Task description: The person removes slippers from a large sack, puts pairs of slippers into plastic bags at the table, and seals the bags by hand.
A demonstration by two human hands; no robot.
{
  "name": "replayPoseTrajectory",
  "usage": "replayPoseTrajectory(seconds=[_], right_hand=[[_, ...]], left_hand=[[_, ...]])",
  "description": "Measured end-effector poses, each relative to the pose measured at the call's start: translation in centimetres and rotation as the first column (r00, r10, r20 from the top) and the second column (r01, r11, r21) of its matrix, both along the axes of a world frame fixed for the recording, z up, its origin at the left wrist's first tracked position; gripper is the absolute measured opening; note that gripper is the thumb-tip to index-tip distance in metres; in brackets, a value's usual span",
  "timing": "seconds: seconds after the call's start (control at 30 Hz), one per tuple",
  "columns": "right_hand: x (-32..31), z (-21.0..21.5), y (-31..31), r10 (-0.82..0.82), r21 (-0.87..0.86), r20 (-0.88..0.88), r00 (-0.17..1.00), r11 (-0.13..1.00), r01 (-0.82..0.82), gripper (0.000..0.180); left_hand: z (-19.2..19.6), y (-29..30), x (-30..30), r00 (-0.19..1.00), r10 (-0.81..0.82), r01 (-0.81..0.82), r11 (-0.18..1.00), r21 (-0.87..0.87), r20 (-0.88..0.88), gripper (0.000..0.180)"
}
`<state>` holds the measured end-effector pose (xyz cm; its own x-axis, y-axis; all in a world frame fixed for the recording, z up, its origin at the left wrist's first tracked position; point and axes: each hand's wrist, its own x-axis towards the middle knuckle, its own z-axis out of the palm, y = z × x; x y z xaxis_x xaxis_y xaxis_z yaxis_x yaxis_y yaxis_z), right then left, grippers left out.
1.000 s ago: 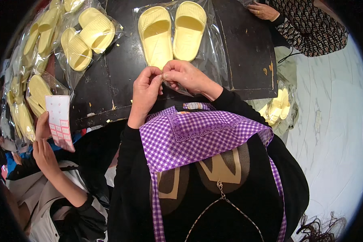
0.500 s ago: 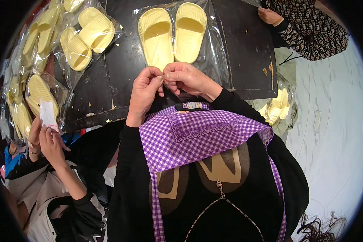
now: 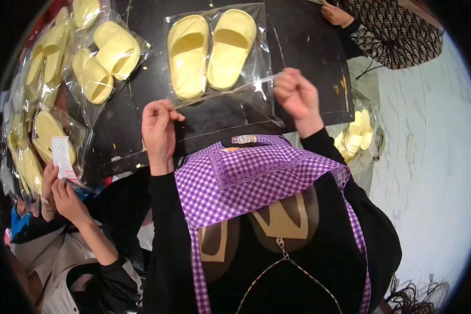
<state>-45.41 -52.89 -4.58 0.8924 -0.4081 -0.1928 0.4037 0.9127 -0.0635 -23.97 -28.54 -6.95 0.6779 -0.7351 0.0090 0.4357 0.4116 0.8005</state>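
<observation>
A pair of pale yellow slide slippers (image 3: pixel 188 57) lies side by side in a clear plastic bag (image 3: pixel 264 47) on the dark table. My left hand (image 3: pixel 159 125) is closed at the near left corner of the bag, thumb against fingers. Farther right, my right hand (image 3: pixel 296 97) is also closed, somewhat blurred, at the other end of the same plastic edge. Between the two hands that edge runs as a taut, shiny band just below the slippers' heels. Whether a separate strip is in my right fingers, I cannot tell.
More bagged yellow slippers (image 3: pixel 118 52) crowd the table's left side. At lower left, a person's hands (image 3: pixel 68 201) hold a white paper slip (image 3: pixel 63 157). Another person's hand (image 3: pixel 337 14) rests at the far right edge. Bagged slippers (image 3: pixel 358 133) sit below the table's right side.
My hands have drawn apart from their meeting point, left hand leftward, right hand rightward, stretching the plastic edge between them. The view has shifted slightly. The neighbour's hands still hold the paper slip.
</observation>
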Motion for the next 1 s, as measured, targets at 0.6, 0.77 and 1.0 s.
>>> replayPoseTrajectory(seconds=[0.6,0.77,1.0], right_hand=[[-43.7,-17.3,6.9,-0.677,0.284,-0.263,-0.687,0.626,-0.726,0.030],[-34.9,-21.8,7.7,-0.699,0.295,-0.459,-0.548,0.461,-0.837,0.033],[-28.0,-18.9,6.5,-0.850,-0.093,-0.486,-0.205,0.283,-0.955,0.026]], left_hand=[[-4.6,4.9,0.9,0.995,0.047,-0.065,0.976,0.209,0.090,0.025],[-4.4,4.2,1.8,0.980,0.172,-0.192,0.949,0.251,0.098,0.043],[-3.7,5.1,2.5,0.280,-0.362,-0.448,0.770,0.455,0.889,0.058]])
